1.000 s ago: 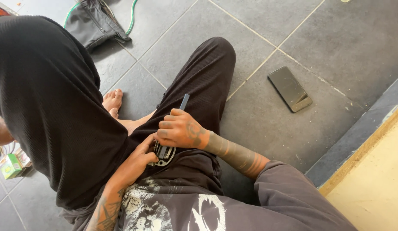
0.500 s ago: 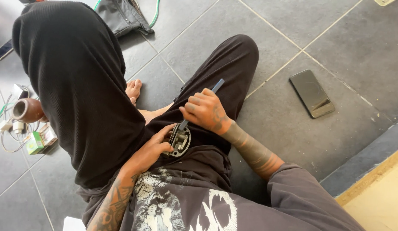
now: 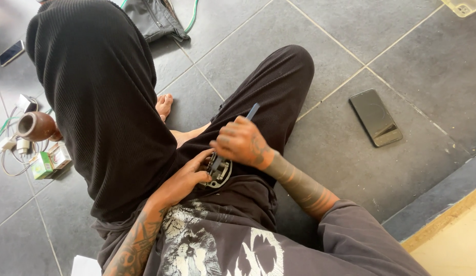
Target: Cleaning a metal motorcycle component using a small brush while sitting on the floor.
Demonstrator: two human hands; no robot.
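- The right hand [image 3: 244,143] grips a blue-handled tool [image 3: 252,111], its tip down on a small round metal part [image 3: 219,171].
- The left hand [image 3: 184,179] pinches that part, which rests on the lap between both hands.
- A dark phone [image 3: 375,117] lies on the tiles well right of the right hand.

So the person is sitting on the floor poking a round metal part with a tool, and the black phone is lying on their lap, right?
Not quite. The black phone lies flat on the grey floor tiles, apart from the leg, as the head view shows. The rest holds: the left hand steadies the round metal part in the lap while the right hand works a tool on it.
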